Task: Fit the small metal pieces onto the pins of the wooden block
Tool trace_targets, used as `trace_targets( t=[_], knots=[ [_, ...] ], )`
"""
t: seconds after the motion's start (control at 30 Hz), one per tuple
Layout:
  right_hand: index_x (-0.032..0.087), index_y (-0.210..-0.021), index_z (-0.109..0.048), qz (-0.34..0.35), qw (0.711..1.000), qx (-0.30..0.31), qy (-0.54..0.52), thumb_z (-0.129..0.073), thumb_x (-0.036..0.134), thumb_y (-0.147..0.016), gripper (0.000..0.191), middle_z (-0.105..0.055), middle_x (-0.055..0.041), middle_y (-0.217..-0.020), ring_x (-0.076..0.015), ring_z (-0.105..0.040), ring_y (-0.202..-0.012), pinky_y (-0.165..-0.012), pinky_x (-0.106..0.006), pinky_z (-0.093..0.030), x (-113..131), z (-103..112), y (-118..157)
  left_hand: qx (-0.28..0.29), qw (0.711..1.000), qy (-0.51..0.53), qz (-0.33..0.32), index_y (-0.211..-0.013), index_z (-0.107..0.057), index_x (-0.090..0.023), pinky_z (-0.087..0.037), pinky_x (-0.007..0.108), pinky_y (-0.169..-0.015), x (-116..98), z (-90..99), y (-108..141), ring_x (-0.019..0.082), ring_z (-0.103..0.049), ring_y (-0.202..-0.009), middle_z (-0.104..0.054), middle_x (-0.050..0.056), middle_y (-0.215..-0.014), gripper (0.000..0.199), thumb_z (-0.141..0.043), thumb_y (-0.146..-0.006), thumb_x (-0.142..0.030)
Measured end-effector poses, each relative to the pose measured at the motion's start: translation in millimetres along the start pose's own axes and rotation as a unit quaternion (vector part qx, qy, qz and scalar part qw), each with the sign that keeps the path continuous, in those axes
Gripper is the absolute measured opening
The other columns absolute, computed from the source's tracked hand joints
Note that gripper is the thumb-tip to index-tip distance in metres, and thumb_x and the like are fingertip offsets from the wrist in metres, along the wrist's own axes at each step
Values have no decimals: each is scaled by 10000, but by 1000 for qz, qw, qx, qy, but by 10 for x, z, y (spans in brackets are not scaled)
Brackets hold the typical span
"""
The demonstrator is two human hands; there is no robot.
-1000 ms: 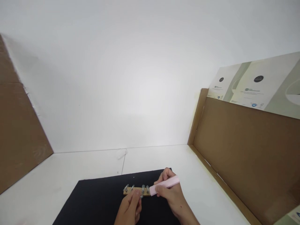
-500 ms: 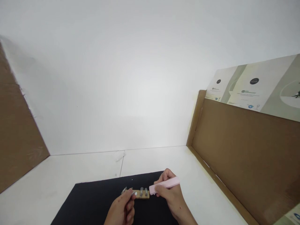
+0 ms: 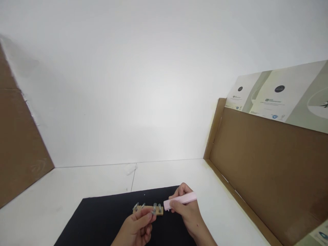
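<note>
- White wall (image 3: 143, 85): fills most of the view, plain, brightest near its middle.
- White table (image 3: 97, 181): meets the wall along a dark line; a seam runs toward the black mat.
- Right-hand cardboard panel (image 3: 269, 164): brown, bounding the table on that side, with a raised edge along its border.
- Black mat (image 3: 102, 218): flat on the table, under the work.
- Printed sheet (image 3: 292, 92): pale green and white, along the top of the right-hand panel; small print illegible.
- Left-hand cardboard panel (image 3: 20, 143): brown, sloping down to the table.
- Right hand (image 3: 186, 208): closed round a pink bar, thumb on the near face, fingers behind.
- Left hand (image 3: 138, 225): thumb and forefinger pinching a small greyish piece; remaining fingers curled. Partly in front of the wooden strip; contact with it, cannot tell.
- Pink bar (image 3: 181, 200): tilted, lower end just beside the strip's right end; small nub under that end.
- Wooden strip (image 3: 160, 211): above the mat's middle in view, between the hands' reach, partly hidden.
- Greyish pegs (image 3: 155, 207): four visible along the strip, two toward each end, the left ones leaning.
- Small greyish piece (image 3: 153, 213): at the left fingertips; shape too small to make out.
</note>
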State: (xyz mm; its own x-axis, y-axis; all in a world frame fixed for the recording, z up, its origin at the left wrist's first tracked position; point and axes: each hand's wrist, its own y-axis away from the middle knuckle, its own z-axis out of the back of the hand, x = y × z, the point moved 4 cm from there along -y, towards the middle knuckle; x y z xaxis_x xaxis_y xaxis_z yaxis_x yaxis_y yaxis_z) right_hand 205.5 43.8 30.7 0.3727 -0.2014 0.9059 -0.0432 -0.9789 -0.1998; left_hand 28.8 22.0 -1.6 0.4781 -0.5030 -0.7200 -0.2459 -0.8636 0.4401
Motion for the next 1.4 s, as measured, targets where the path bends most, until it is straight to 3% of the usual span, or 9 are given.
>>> trace_targets(
  t=[0.2, 0.4, 0.47, 0.53, 0.67, 0.8, 1.07, 1.4],
  knots=[
    [215, -686, -402, 2, 1000, 2, -6, -801, 170, -614, 407, -611, 35, -658, -109, -542, -510, -490, -222, -434, 28, 2, -8, 22, 997, -68, 9, -871, -707, -129, -458, 185, -575, 8, -30, 76, 76, -580, -568, -738, 86, -823, 440, -859, -612, -451],
    [215, -699, -423, 11, 1000, 4, 2, -793, 151, -615, 384, -649, 30, -670, -110, -558, -504, -496, -225, -447, 93, 7, 7, 50, 972, -221, -64, -906, -645, -151, -433, 216, -571, -22, -62, 49, 106, -580, -598, -710, 56, -806, 425, -706, -735, -535],
    [216, -702, -424, 13, 1000, 2, 1, -789, 146, -614, 383, -660, 31, -673, -111, -562, -496, -497, -228, -452, 104, 15, 8, 35, 943, -309, -118, -870, -625, -157, -436, 241, -574, -41, -52, 26, 124, -568, -595, -676, 34, -759, 384, -607, -794, -533],
    [219, -703, -421, 13, 1000, 1, 4, -788, 143, -615, 385, -662, 37, -662, -110, -563, -487, -498, -231, -453, 109, 27, 1, 6, 897, -406, -177, -826, -604, -174, -441, 268, -587, -64, -36, 17, 153, -566, -614, -630, 12, -701, 341, -520, -838, -504],
    [219, -720, -433, 7, 999, 0, 38, -783, 145, -632, 368, -690, 26, -675, -119, -584, -507, -513, -233, -456, 108, 60, -22, -42, 799, -531, -279, -821, -585, -199, -462, 336, -744, -95, -22, 32, 209, -604, -796, -652, 41, -834, 266, -422, -890, -397],
    [217, -784, -462, -6, 999, 7, 44, -773, 162, -656, 341, -730, -4, -746, -124, -603, -530, -533, -243, -468, 95, 73, -36, -72, 755, -584, -289, -871, -579, -204, -453, 354, -776, -69, -4, 26, 225, -616, -835, -659, 63, -895, 235, -379, -924, -315],
    [211, -744, -476, -29, 997, 25, 64, -791, 193, -638, 333, -731, -20, -758, -138, -613, -545, -532, -261, -466, 97, 34, -27, -69, 724, -639, -251, -868, -571, -188, -410, 318, -733, -21, -7, 21, 228, -633, -798, -666, 89, -860, 142, -438, -918, -194],
    [205, -744, -501, -27, 994, 45, 94, -789, 200, -642, 305, -735, -25, -787, -150, -628, -597, -564, -271, -475, 101, 39, -5, -59, 725, -632, -266, -825, -594, -197, -385, 275, -656, -40, 55, -30, 185, -590, -693, -633, 16, -748, 107, -524, -872, -263]
  ],
)
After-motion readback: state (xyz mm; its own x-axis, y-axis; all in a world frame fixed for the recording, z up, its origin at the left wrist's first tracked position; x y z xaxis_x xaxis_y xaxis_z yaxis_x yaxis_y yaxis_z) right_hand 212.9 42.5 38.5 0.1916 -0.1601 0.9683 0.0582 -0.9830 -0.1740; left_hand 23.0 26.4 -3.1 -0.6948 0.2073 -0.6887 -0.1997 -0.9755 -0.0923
